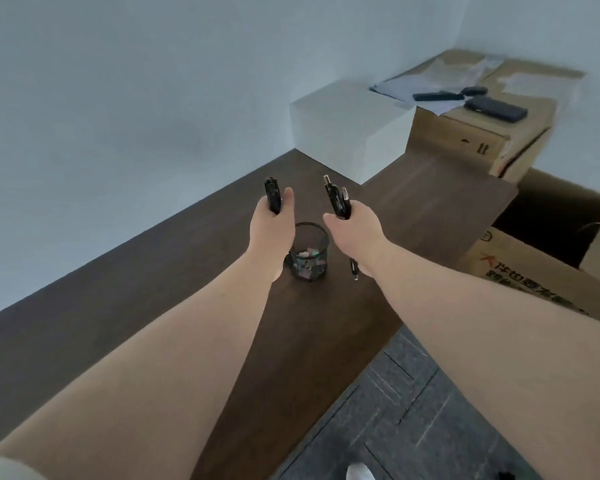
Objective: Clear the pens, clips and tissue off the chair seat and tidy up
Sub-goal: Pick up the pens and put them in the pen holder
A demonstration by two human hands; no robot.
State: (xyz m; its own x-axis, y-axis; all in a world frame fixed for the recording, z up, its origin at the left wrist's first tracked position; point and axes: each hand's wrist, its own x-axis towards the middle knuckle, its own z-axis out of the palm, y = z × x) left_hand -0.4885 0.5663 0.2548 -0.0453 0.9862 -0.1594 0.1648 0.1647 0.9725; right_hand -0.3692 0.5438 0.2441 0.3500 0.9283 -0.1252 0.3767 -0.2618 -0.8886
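- Our left hand (272,225) is closed round a black pen (272,195), its end standing up above the fist; it may be more than one, we cannot tell.
- Our right hand (354,233) grips a bunch of dark pens (336,197), their tips up and leaning slightly left.
- Between and just below the two hands stands the mesh pen cup (308,251) on the dark desk (153,323), with coloured clips (309,263) already lying at its bottom.
- One more pen (354,269) shows just under the right wrist, to the right of the cup; whether it lies on the desk or hangs from the hand we cannot tell.
- To do this step well, we judge we should bring one hand at a time over the cup's mouth, turn the pens upright and lower them in before letting go, so the light cup is not knocked over.
- The chair seat and the tissue are out of view.
- Farther off sit a white box (350,133) and cardboard boxes (482,133).
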